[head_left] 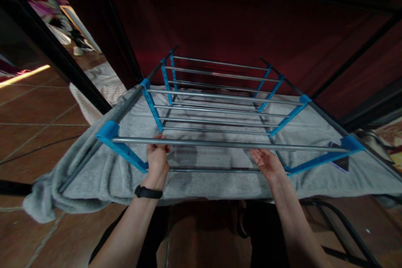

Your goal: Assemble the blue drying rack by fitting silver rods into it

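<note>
On rack [226, 109]: grey towel [103, 176] draped | L fingers [158, 144] grip rail [220, 144] | R hand [266, 162] open

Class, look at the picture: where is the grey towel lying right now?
In the head view, the grey towel lies spread under the drying rack, below both hands, its left end hanging toward the tiled floor.

Silver-grey metal rails [232, 144] of a drying rack, bright blue plastic brackets [121, 146] at the rail ends, pale grey towel [94, 176] with darker damp-looking patches, black wristband [148, 192], reddish-brown tiled floor [34, 121], dark red curtain [226, 16] behind
</note>
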